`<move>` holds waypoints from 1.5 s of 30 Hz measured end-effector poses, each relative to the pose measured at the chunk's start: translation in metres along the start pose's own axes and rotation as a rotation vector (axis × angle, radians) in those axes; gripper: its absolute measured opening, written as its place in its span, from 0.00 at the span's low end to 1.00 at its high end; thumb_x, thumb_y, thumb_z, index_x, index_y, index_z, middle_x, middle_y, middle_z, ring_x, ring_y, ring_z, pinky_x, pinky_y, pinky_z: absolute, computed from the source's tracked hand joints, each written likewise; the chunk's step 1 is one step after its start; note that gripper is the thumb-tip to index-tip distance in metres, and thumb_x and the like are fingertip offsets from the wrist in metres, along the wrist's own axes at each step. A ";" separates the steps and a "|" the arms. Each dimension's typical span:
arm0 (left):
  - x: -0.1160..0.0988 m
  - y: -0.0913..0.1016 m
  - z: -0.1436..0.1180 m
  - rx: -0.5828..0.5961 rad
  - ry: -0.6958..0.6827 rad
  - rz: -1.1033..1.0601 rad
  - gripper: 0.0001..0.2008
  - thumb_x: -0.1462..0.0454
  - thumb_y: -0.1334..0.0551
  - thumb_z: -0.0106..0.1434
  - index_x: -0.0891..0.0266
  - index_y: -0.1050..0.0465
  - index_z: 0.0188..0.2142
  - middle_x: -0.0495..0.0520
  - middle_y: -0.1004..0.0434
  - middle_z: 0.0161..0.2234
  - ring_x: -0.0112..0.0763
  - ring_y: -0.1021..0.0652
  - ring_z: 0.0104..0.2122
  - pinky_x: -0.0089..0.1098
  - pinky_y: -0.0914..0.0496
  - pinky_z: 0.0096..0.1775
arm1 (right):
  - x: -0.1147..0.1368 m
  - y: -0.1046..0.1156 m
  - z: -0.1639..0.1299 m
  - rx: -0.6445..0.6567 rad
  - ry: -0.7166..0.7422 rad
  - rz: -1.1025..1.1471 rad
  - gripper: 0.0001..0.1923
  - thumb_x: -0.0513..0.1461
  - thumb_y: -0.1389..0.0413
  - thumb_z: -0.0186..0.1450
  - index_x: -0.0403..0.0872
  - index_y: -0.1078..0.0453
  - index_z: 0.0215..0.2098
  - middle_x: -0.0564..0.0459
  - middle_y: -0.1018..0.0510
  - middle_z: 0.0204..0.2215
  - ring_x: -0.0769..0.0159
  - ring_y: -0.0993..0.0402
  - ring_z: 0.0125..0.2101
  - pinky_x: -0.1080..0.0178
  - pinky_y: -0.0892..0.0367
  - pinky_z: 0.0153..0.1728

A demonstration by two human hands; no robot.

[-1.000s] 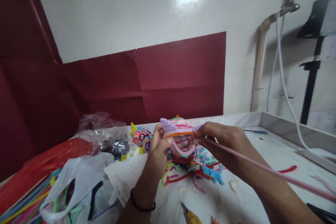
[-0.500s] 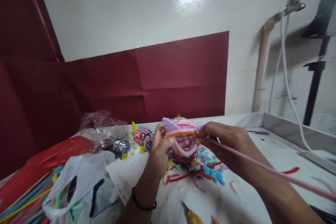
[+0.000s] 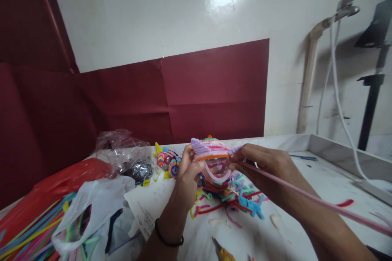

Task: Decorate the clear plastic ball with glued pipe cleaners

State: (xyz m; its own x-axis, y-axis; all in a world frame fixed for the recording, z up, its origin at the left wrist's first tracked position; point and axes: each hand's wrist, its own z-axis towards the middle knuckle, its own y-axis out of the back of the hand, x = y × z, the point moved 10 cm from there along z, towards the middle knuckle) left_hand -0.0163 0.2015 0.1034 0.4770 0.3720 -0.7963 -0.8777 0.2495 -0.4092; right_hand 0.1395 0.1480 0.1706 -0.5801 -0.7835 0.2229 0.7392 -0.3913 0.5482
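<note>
Hands meet above the white worktop (image 3: 309, 179): the left hand (image 3: 187, 171) is closed on a striped pipe-cleaner ball (image 3: 212, 160). The right hand (image 3: 263, 163) pinches a long pink pipe cleaner (image 3: 321, 204) against the ball's right side, over loose colourful scraps (image 3: 232, 200).

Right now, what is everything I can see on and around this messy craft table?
wrapped ball: one, pink, orange and lilac, held between both hands
pink pipe cleaner: one, from the ball toward lower right
finished figure: one, multicoloured, left of the ball
scraps: many, mixed colours, under the ball
plastic bags: several, red, white, clear, left
maroon paper: on the wall
white cable: one, right
left hand: gripping the ball
right hand: pinching the pipe cleaner
</note>
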 end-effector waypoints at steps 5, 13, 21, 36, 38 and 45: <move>0.001 0.000 -0.001 -0.011 0.009 -0.010 0.18 0.64 0.36 0.55 0.57 0.30 0.47 0.52 0.24 0.47 0.41 0.23 0.46 0.40 0.25 0.47 | 0.003 0.000 0.002 0.000 0.023 -0.006 0.08 0.37 0.44 0.68 0.48 0.28 0.29 0.57 0.24 0.23 0.71 0.31 0.21 0.69 0.40 0.23; -0.001 -0.005 -0.003 0.020 -0.033 0.031 0.14 0.65 0.39 0.56 0.58 0.29 0.44 0.51 0.23 0.44 0.38 0.24 0.46 0.36 0.29 0.49 | -0.001 -0.002 0.001 0.030 0.037 -0.011 0.09 0.39 0.45 0.68 0.49 0.29 0.30 0.56 0.23 0.23 0.70 0.29 0.20 0.68 0.39 0.22; -0.001 -0.002 -0.005 -0.009 -0.015 0.062 0.16 0.66 0.39 0.55 0.57 0.29 0.45 0.50 0.24 0.43 0.35 0.25 0.45 0.33 0.34 0.50 | -0.005 -0.002 -0.002 0.070 -0.029 -0.053 0.11 0.43 0.46 0.70 0.50 0.27 0.31 0.56 0.22 0.24 0.70 0.27 0.20 0.68 0.36 0.23; 0.008 0.004 -0.002 0.002 -0.038 0.068 0.18 0.64 0.37 0.54 0.56 0.29 0.45 0.50 0.27 0.43 0.38 0.28 0.47 0.36 0.37 0.51 | 0.001 0.004 -0.001 0.045 0.084 -0.048 0.14 0.50 0.47 0.70 0.53 0.27 0.32 0.57 0.18 0.26 0.69 0.23 0.20 0.71 0.31 0.20; 0.007 0.004 -0.003 -0.001 -0.038 0.087 0.17 0.65 0.37 0.54 0.56 0.29 0.45 0.50 0.27 0.45 0.37 0.29 0.48 0.35 0.37 0.52 | -0.001 0.004 -0.001 0.050 0.082 -0.046 0.13 0.50 0.46 0.70 0.53 0.27 0.33 0.57 0.18 0.26 0.68 0.22 0.21 0.71 0.30 0.21; 0.007 0.002 -0.003 -0.001 -0.020 0.075 0.17 0.65 0.37 0.53 0.57 0.29 0.44 0.51 0.26 0.45 0.38 0.29 0.49 0.36 0.37 0.53 | -0.004 0.002 -0.001 0.064 -0.003 -0.019 0.14 0.51 0.49 0.69 0.55 0.27 0.31 0.54 0.18 0.26 0.61 0.22 0.21 0.64 0.29 0.20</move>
State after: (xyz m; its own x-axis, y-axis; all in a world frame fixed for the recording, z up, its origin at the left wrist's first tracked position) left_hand -0.0151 0.2021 0.0954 0.4105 0.4074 -0.8157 -0.9111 0.2189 -0.3492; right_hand 0.1436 0.1494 0.1702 -0.5950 -0.7747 0.2139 0.7043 -0.3744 0.6031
